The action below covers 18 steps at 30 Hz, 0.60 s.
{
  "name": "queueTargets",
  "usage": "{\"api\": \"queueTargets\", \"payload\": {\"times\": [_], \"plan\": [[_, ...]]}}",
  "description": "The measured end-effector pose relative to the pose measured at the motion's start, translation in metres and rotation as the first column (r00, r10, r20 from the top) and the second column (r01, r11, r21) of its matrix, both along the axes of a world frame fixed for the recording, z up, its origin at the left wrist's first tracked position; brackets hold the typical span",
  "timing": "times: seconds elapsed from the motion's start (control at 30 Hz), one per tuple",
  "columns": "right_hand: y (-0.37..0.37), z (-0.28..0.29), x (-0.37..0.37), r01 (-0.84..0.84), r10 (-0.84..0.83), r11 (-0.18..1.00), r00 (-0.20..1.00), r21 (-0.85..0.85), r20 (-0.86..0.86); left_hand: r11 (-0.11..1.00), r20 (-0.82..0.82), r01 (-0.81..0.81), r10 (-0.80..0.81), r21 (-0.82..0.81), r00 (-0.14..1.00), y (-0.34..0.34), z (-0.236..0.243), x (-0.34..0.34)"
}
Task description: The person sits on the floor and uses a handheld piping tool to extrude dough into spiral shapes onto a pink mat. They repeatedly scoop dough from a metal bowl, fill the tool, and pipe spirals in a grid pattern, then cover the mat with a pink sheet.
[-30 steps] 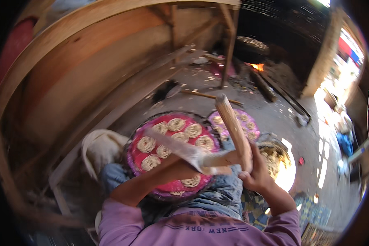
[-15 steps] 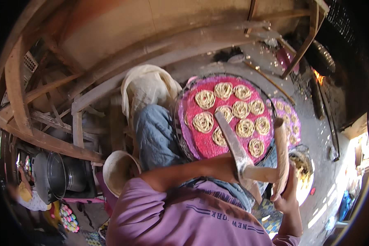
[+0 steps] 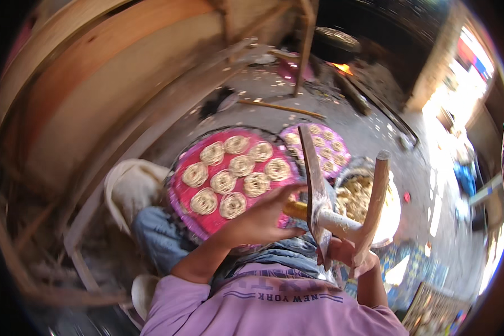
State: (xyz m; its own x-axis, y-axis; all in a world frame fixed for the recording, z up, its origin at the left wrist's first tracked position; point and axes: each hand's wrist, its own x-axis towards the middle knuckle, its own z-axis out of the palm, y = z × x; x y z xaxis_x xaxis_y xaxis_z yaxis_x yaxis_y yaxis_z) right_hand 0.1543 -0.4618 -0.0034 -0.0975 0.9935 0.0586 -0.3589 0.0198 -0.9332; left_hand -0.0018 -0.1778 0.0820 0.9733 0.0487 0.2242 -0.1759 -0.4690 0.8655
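Observation:
A wooden hand press [image 3: 341, 225] with two crossbar handles stands tilted in front of my chest, a yellow piece [image 3: 295, 210] showing at its far end. My right hand [image 3: 354, 253] is closed on it near the lower end of the nearer handle. My left hand [image 3: 257, 215] reaches beside the yellow piece, thumb and fingers apart; whether it touches the piece I cannot tell. Beyond that hand lies a round tray lined with pink-red sheeting [image 3: 193, 187], with several flat coils of pale dough strands [image 3: 241, 166] on it. A basin [image 3: 396, 204] of lumpy dough [image 3: 353, 199] sits to the right.
Behind the basin is a smaller pink tray [image 3: 293, 136] with more coils. A stick [image 3: 280, 108] lies on the grey floor. Farther back, a fire [image 3: 341, 68] burns under a dark pot [image 3: 336, 45]. A wooden frame [image 3: 134, 120] runs along the left, near a cloth-covered container [image 3: 134, 187].
The view has swung right, so the trays sit farther left. My left hand, hidden behind the press before, now shows beside its far end. My right hand still holds the press.

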Motion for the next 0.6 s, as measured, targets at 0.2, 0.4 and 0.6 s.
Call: {"api": "queueTargets", "payload": {"times": [0.2,0.4,0.6], "plan": [[-0.020,0.037,-0.045,0.651,-0.556,0.759,0.662,-0.017,0.503,0.931,0.065,0.293,-0.286,-0.218,0.956,-0.052,0.010,0.069],[-0.040,0.026,-0.044,0.861,-0.720,0.497,0.339,0.110,0.605,0.896,0.089,0.280,-0.266,-0.344,0.960,-0.093,0.020,0.139],[-0.070,0.010,-0.044,0.908,-0.751,0.390,0.218,0.152,0.624,0.857,0.083,0.287,-0.279,-0.428,0.957,-0.131,-0.002,0.160]]}}
